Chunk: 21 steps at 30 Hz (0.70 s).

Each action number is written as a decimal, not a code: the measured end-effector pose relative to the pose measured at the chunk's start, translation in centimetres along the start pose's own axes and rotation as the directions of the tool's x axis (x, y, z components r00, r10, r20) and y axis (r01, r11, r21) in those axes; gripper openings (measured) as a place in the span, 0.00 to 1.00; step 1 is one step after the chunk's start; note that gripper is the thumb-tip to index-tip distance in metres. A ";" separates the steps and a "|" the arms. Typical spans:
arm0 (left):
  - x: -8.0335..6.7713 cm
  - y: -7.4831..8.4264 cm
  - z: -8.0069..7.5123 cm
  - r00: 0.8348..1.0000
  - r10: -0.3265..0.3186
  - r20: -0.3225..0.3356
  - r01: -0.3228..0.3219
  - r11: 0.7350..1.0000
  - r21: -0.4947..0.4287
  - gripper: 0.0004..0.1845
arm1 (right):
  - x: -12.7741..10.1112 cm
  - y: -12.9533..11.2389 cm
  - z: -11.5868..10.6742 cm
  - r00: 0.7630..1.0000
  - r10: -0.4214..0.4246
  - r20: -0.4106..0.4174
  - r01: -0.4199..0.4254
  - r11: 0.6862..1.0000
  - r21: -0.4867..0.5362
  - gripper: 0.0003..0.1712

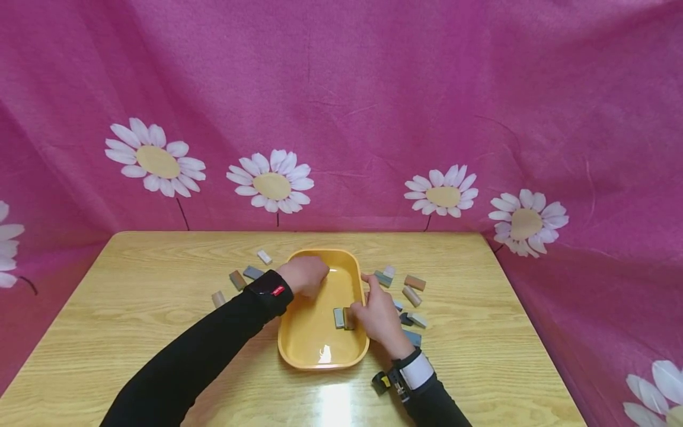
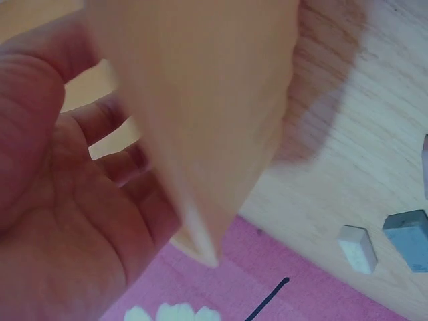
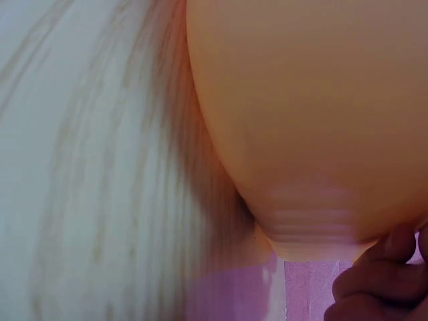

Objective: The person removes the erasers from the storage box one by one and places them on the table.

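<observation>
Yellow oval plastic tray (image 1: pixel 312 344) sits at the centre of the light wooden surface (image 1: pixel 133 320), long axis running near to far. Inside it, toward the right wall, lie 2 small rectangular blocks side by side: a grey block (image 1: pixel 338 318) and a brown block (image 1: pixel 348 318) just right of it.

Right hand (image 1: pixel 380 317) reaches over the tray's right rim; its fingertips are at the brown block, touching it or very nearly. Grip state: fingers bent down toward the block, but the head view does not show whether they pinch it, so I cannot tell. Right wrist view shows only the tray's underside (image 3: pixel 314 120) and curled fingers (image 3: pixel 374 281) at the lower right edge.

Left hand (image 1: pixel 303 275) rests on the tray's far left rim, fingers curled over the edge into the tray. Left wrist view: the tray wall (image 2: pixel 200 120) passes between thumb and fingers of the left hand (image 2: pixel 60 200), a hold on the rim.

Loose blocks on the surface, left of the tray: a white block (image 1: pixel 264 257), a blue-grey block (image 1: pixel 253 273), a green-brown block (image 1: pixel 237 280), a tan block (image 1: pixel 218 298). Right of the tray: a cluster of about 7 blocks, including an orange-brown block (image 1: pixel 414 282). Both arms wear black sleeves (image 1: pixel 213 344).

Behind the surface hangs a pink cloth with white daisies (image 1: pixel 373 89).
</observation>
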<state>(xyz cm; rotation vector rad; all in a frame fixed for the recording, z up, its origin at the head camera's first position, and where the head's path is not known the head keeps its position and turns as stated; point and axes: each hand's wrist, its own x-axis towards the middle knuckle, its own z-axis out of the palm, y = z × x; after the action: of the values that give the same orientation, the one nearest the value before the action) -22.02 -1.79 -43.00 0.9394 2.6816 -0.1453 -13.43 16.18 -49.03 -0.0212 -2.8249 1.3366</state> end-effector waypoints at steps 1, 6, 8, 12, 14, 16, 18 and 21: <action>-0.2 -0.1 -0.2 1.000 0.000 -0.007 0.000 1.000 -0.027 0.09 | 0.0 0.0 0.0 1.000 0.003 0.000 -0.003 1.000 -0.004 0.39; -2.4 -0.8 -2.0 0.998 -0.018 -0.053 0.011 0.991 -0.135 0.07 | 0.0 -0.1 0.2 1.000 0.012 -0.002 -0.012 1.000 -0.012 0.38; -3.7 -1.4 -2.7 0.997 -0.028 -0.071 0.016 0.988 -0.155 0.11 | 0.0 -0.1 0.2 1.000 0.003 0.002 -0.003 1.000 -0.014 0.38; -6.2 -3.0 -3.2 0.994 -0.042 -0.103 0.023 0.983 -0.179 0.15 | -0.1 0.0 0.2 1.000 -0.010 -0.005 0.010 1.000 -0.018 0.38; -7.3 -4.0 -3.0 0.993 -0.066 -0.099 0.045 0.978 -0.203 0.16 | -0.2 0.0 0.2 1.000 -0.018 -0.011 0.017 0.999 -0.028 0.38; -8.2 -4.9 -2.6 0.992 -0.093 -0.085 0.072 0.973 -0.220 0.17 | -0.2 0.0 0.1 1.000 -0.012 -0.016 0.012 0.999 -0.035 0.38; -9.0 -5.7 -2.0 0.989 -0.126 -0.072 0.105 0.963 -0.247 0.17 | -0.2 -0.1 0.1 1.000 -0.014 -0.019 0.013 0.999 -0.038 0.38; -10.3 -6.7 -0.8 0.983 -0.162 -0.085 0.134 0.954 -0.266 0.13 | -0.2 -0.2 0.2 1.000 -0.010 -0.020 0.009 0.999 -0.035 0.38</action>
<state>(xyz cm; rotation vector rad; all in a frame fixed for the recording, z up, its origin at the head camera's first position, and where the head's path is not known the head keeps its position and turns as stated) -18.75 -13.01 -39.07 0.6830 2.7781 0.2270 -13.27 15.92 -49.00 -0.0211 -2.8282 1.2779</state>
